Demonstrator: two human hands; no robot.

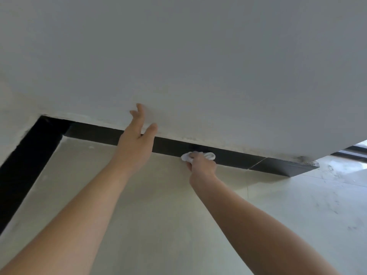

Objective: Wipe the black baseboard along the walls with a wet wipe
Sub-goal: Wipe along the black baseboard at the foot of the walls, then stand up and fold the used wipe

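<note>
I see my right hand (202, 165) gripping a bunched wet wipe (198, 156) against the black baseboard (234, 158) where wall meets floor; my left hand (137, 139) rests open on the wall (198, 66). The wipe looks soft, light, best held scrunched.

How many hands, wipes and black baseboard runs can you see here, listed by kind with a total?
Hands: 2, the left hand open by the wall, the right hand gripping the wipe.
Wet wipes: 1, the white wet wipe pressed on the baseboard.
Black baseboard runs: 2, the long baseboard under the wall and the side baseboard at the left corner.
Total: 5
</note>
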